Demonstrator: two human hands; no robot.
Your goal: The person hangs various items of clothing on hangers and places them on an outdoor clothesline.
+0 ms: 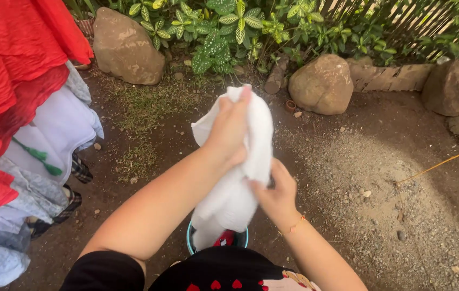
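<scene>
1. Head view: left hand (229, 129) grips the upper part of a white cloth (235, 194), fingers clamped on it.
2. Right hand (278, 194) pinches the cloth's lower right side.
3. Cloth hangs above a teal-rimmed bucket (190, 240) on bare dirt ground (375, 178).

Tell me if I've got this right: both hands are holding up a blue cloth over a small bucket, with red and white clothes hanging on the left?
Not quite: the cloth is white, not blue, as the head view shows. The rest holds: the left hand grips its top and the right hand its side, above a small bucket, with red and white clothes hanging on the left.
</scene>
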